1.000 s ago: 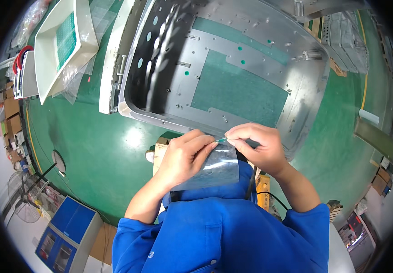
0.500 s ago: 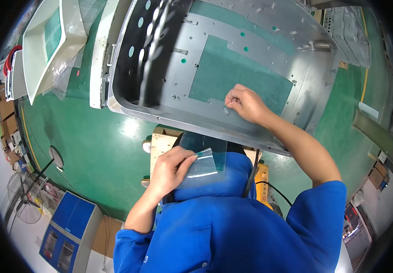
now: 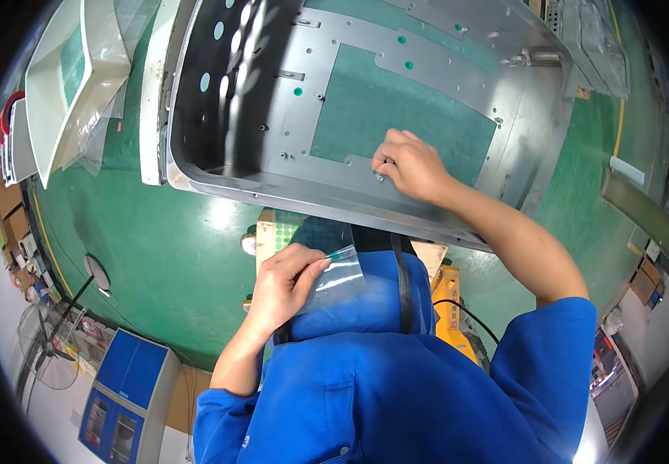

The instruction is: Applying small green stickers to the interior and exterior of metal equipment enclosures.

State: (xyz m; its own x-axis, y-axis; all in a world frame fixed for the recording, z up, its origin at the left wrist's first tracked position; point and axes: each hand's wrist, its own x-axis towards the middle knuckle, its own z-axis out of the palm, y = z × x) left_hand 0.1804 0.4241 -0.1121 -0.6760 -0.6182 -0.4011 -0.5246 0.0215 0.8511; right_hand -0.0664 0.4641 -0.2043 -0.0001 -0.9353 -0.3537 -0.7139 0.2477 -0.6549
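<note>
My left hand (image 3: 284, 282) is closed, pinching a clear plastic film (image 3: 340, 277) above my lap. The film's free end stands out to the right of my thumb, catching the light. My right hand (image 3: 415, 166) reaches into a large grey metal housing (image 3: 288, 185), its fingers bunched together just over a small stud (image 3: 379, 178) near the housing's front wall. What these fingertips hold, if anything, is hidden. Inside the housing floor is a big cutout (image 3: 404, 108), with green showing through it, and several studs and small holes surround it.
Below the housing's front edge, a sheet of green dots (image 3: 282, 230) lies by a wooden block (image 3: 266, 251). A yellow metal piece (image 3: 448, 301) with a black cable stands right of my legs. White bent panels (image 3: 56, 85) are at the left, a fan (image 3: 54, 352) and blue cabinet (image 3: 129, 371) lower left.
The housing has shifted slightly up and left in view. My right hand stays bunched near the same stud. The film in my left hand now shows less of its sheet.
</note>
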